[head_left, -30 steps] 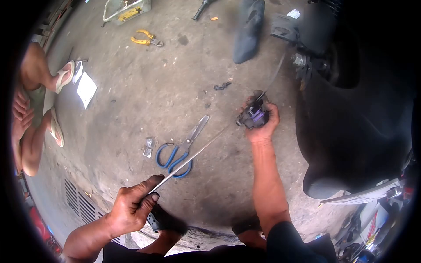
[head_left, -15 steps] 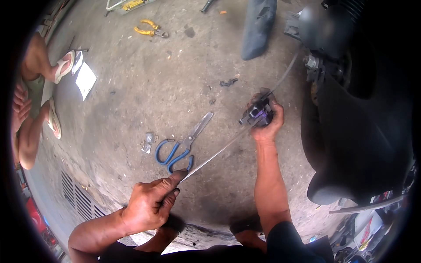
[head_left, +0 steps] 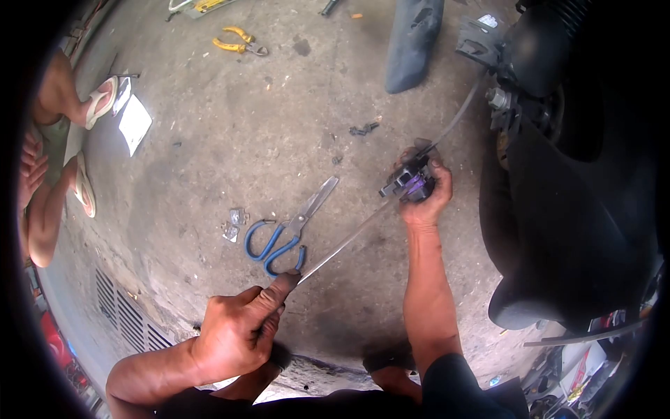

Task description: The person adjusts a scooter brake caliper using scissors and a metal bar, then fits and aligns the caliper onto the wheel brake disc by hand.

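Note:
My left hand [head_left: 244, 322] is closed around the near end of a long thin metal rod [head_left: 338, 246], perhaps a screwdriver shaft; any handle is hidden in my fist. The rod's far end reaches a black brake caliper [head_left: 412, 179] with a purple part inside. Fingers wrapped about it, my right hand [head_left: 434, 195] holds that caliper above the floor. From the caliper a dark hose [head_left: 463, 106] runs up to the vehicle's axle area. Blue-handled scissors [head_left: 292, 230] lie on the ground just beyond my left hand.
The dark vehicle body [head_left: 558, 230] fills the right side. Yellow-handled pliers [head_left: 241, 42], small black parts [head_left: 363, 129], small clear packets [head_left: 234, 225] and a long dark panel [head_left: 413, 49] lie on the concrete. At the left another person's sandalled foot [head_left: 103, 101] rests beside white paper [head_left: 135, 124].
My left hand has shifted slightly forward along with the rod, toward the caliper. My right hand and the caliper stay nearly in place.

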The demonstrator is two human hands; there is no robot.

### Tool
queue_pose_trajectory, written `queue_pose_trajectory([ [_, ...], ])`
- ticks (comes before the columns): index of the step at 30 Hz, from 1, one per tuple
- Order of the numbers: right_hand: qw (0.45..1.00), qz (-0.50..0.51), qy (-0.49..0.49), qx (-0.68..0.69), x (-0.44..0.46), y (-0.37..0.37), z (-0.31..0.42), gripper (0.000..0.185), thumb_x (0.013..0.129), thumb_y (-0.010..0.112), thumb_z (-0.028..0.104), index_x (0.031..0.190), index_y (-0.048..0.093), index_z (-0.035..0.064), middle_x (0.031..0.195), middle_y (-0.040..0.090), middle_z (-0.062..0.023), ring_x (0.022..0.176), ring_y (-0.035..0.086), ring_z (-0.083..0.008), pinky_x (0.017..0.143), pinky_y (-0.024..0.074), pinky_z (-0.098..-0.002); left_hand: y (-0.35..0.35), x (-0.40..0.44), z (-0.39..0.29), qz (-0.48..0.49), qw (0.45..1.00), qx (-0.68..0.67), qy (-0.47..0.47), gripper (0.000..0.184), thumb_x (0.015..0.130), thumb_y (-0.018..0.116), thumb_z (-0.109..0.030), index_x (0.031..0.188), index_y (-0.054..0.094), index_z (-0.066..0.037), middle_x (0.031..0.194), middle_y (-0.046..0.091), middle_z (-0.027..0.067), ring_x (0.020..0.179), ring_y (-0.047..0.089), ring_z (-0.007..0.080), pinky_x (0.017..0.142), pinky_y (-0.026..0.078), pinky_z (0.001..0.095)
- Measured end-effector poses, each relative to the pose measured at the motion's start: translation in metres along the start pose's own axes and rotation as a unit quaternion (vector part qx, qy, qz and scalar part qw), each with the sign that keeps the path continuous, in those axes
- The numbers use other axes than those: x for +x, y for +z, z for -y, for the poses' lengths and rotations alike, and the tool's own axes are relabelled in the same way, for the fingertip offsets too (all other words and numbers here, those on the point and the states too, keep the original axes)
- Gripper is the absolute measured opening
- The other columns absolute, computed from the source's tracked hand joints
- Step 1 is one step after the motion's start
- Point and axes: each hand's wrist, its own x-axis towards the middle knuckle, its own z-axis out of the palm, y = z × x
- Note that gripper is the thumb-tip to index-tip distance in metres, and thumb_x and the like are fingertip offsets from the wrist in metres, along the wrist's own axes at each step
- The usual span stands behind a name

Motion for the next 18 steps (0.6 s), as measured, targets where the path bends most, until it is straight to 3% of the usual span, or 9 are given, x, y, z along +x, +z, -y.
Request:
queue_pose_trajectory([
  [7, 0.999, 0.018, -0.002, -0.037, 0.002, 0.002, 0.006, 0.046, 0.084, 0.055, 0.03, 0.12, 0.056, 0.0011, 0.095, 0.063, -0.013, 0.084, 0.062, -0.0248, 0.076, 0.0524, -0.0387, -0.011, 0.008, -0.025, 0.016, 0.997, 0.081, 0.001, 0.064, 0.072, 0.064, 0.002, 0.135, 0.058, -0.006, 0.064, 0.058, 0.011, 0.048, 0.059, 0.0288, 0.045, 0.049, 0.04],
  [11, 0.998, 0.019, 0.01, -0.066, 0.0, 0.015, 0.018, 0.037, 0.081, 0.056, 0.02, 0.112, 0.06, -0.0005, 0.092, 0.063, -0.0102, 0.079, 0.062, -0.0214, 0.071, 0.0531, -0.0349, -0.031, 0.026, -0.045, 0.042, 0.984, 0.174, 0.025, 0.064, 0.068, 0.064, -0.002, 0.132, 0.06, -0.004, 0.06, 0.057, 0.0092, 0.047, 0.06, 0.0276, 0.044, 0.048, 0.0402],
  [18, 0.993, 0.014, -0.004, -0.119, 0.005, 0.016, 0.017, 0.034, 0.081, 0.056, 0.017, 0.109, 0.06, -0.0007, 0.093, 0.062, -0.0129, 0.083, 0.062, -0.0218, 0.075, 0.0523, -0.0335, -0.039, 0.033, -0.055, 0.045, 0.985, 0.169, 0.009, 0.055, 0.071, 0.063, -0.003, 0.126, 0.062, -0.001, 0.063, 0.061, 0.0111, 0.051, 0.062, 0.0305, 0.048, 0.05, 0.0419],
])
